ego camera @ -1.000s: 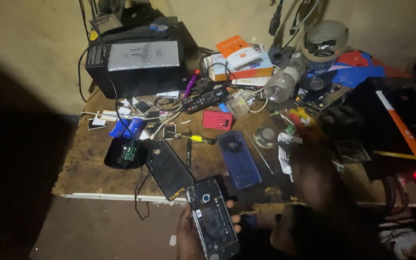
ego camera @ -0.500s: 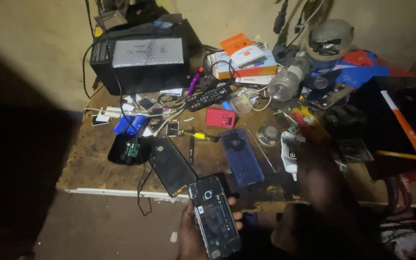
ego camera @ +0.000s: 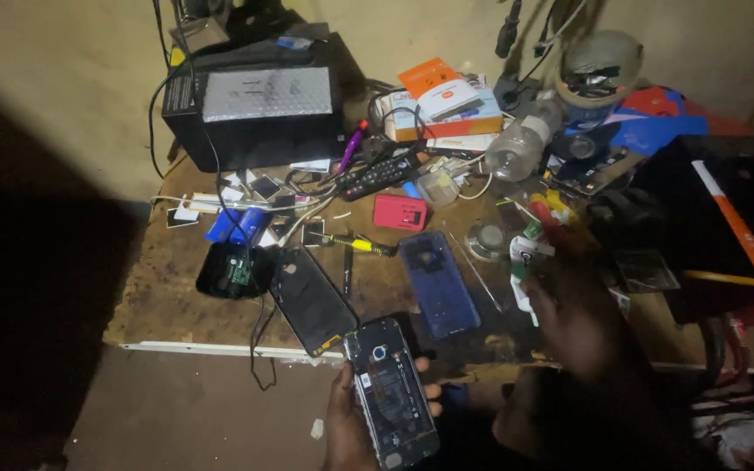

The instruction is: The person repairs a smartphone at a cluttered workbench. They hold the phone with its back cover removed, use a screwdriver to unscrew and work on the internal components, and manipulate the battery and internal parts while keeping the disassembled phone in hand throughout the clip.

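My left hand (ego camera: 348, 426) grips an opened phone (ego camera: 389, 392) with its back off and the insides showing, held at the front edge of the wooden workbench (ego camera: 159, 296). My right hand (ego camera: 579, 316) hovers in shadow over the right part of the bench, near a white strip-like item (ego camera: 521, 262); whether it holds anything cannot be told. On the bench lie a blue phone back cover (ego camera: 438, 283), a black phone (ego camera: 311, 299) face down, a yellow-handled screwdriver (ego camera: 355, 243) and a small red box (ego camera: 400, 211).
A black box-shaped device (ego camera: 255, 113) stands at the back left with cables running from it. Behind the middle are a remote control (ego camera: 383, 174), orange and white boxes (ego camera: 442, 100), and a clear plastic bottle (ego camera: 521, 148). A dark case with an orange stripe (ego camera: 726, 218) fills the right.
The view has shifted slightly; the opened phone stays in my left hand at the bench's front edge. My right hand remains over the right side of the bench.
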